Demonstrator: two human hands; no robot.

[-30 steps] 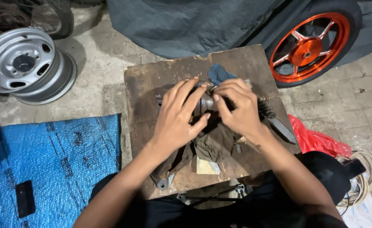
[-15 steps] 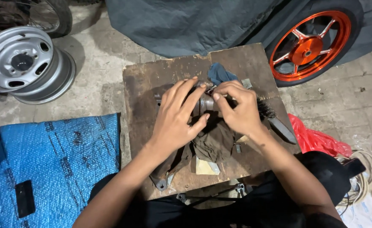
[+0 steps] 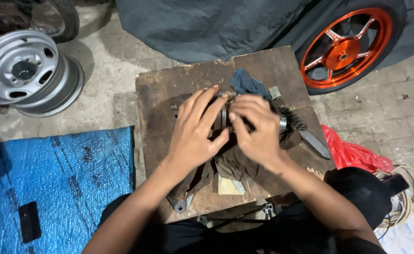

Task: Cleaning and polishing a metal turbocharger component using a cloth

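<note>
Little has shifted since the earlier frames: both hands remain clasped on the same part at the centre of the frame, with only the right fingers slightly rearranged. Left hand (image 3: 195,136) lies curled over the near-left side of a grey metal cylindrical part (image 3: 222,117), fingers spread across its top, thumb pressed toward its middle. Right hand (image 3: 258,129) grips the part from the right, fingertips pinched on its ribbed mid-section; a shiny metal end (image 3: 282,123) shows just beyond the knuckles. Beneath the part lies a dirty brown rag (image 3: 232,164), spread on a stained wooden board (image 3: 157,101). A blue cloth (image 3: 247,83) sits on the board just above the hands, and a wire brush (image 3: 296,121) with a dark handle extends toward the right edge of the board. Upper left of the frame: a silver steel wheel rim (image 3: 26,70). Upper right: an orange spoked wheel (image 3: 343,47). Lower left: a blue tarpaulin (image 3: 51,183). Right of the board: a red plastic bag (image 3: 352,153).
</note>
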